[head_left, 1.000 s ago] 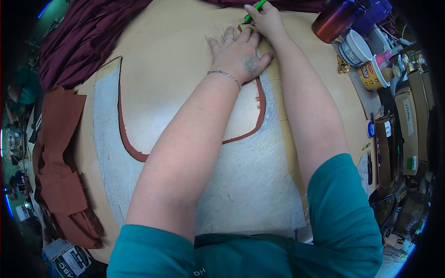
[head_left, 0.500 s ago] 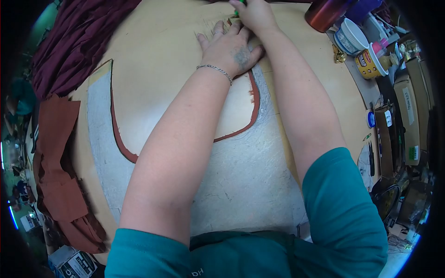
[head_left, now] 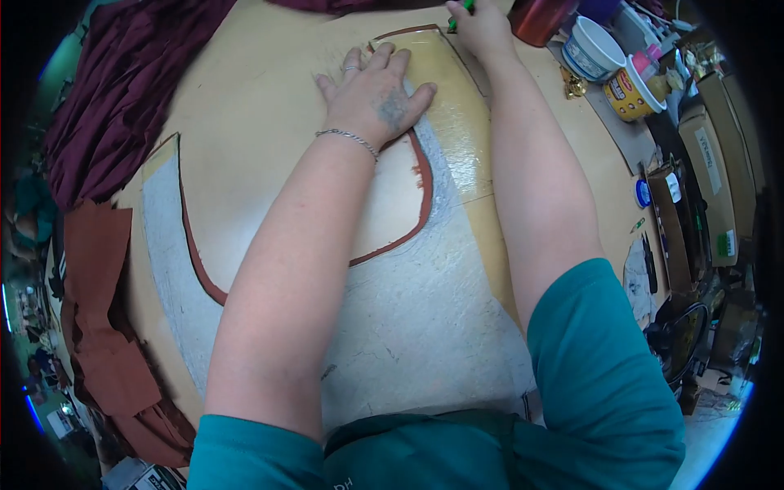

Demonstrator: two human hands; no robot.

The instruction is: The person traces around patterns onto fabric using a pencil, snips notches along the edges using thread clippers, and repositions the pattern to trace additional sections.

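I have the right hand [head_left: 487, 37] at the far outer corner of the pale sheet [head_left: 425, 327], its fingers closed around a green tool [head_left: 462, 10]. The tool is partly hidden by the hand, so I can't tell from here whether its tip touches the cloth. The sheet lies flat on the table [head_left: 269, 49], reaching from the person's front out under both arms.

The relation I'm watching is along the sheet's yellow strip [head_left: 449, 106]. Its long axis runs away from the body, leaning a little left at the far end. The right hand is nearer its outer edge, which lies left of and below that hand and passes on beneath the forearm. The left hand [head_left: 378, 94] is on the inner side, fingers spread and gripping nothing, palm down over the strip's inner edge.

Brown cloth [head_left: 425, 196] shows as a narrow border along the sheet's inner curve, and more of it edges the far end. Beyond the sheet's outer corner, to the right, I see a red bottle [head_left: 539, 20] and a white tub [head_left: 592, 49], both near the right wrist.
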